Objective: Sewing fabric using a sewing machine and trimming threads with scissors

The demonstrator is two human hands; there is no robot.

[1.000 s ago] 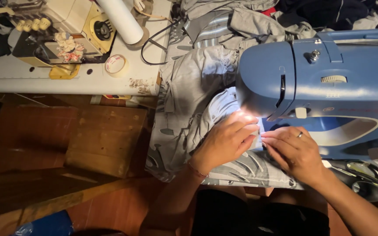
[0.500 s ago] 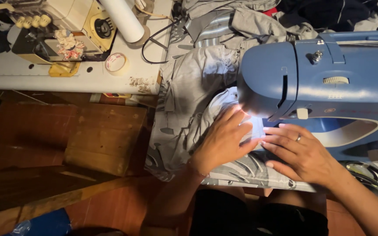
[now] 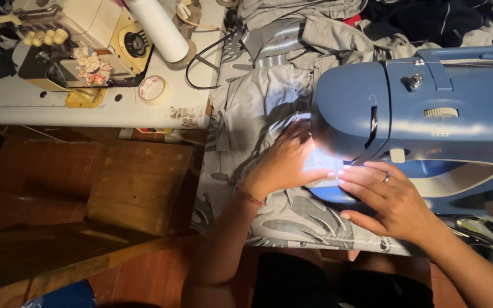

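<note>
A blue sewing machine [image 3: 440, 120] fills the right of the head view, its lamp lighting the cloth below the needle. Grey patterned fabric [image 3: 258, 108] lies under it and spills to the left and back. My left hand [image 3: 283, 162] lies flat on the fabric just left of the needle area, fingers spread and reaching under the machine head. My right hand [image 3: 386, 199], with a ring on it, rests flat on the fabric in front of the machine's arm, fingertips at the lit spot. The needle itself is hidden by the machine head.
A white table [image 3: 87, 108] at the upper left carries a cream overlock machine [image 3: 87, 40], a white roll [image 3: 155, 28], a tape roll [image 3: 152, 88] and a black cable [image 3: 206, 57]. Scissors [image 3: 480, 231] lie at the right. More clothes [image 3: 417, 20] are piled behind. Wooden floor [image 3: 87, 188] lies left.
Both hands have slid away from me along the fabric, the left one now further in under the machine head. The fabric has moved with them.
</note>
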